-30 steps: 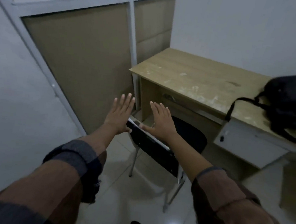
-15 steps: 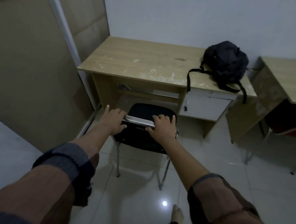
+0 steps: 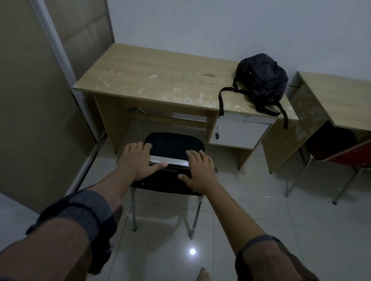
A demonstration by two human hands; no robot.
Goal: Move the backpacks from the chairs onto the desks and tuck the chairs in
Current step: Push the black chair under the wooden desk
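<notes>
The black chair (image 3: 170,161) stands squarely before the knee gap of the bench (image 3: 153,81), its seat front only just at the opening, so tucking is judged barely begun. The backrest top is covered by the left hand (image 3: 138,160) and the right hand (image 3: 198,168), fingers draped forward over it; whether they are clamped or merely resting cannot be told in the dim light. An even, straight push from both is advised. The backpack (image 3: 261,79) lies on the bench, beyond the right hand.
</notes>
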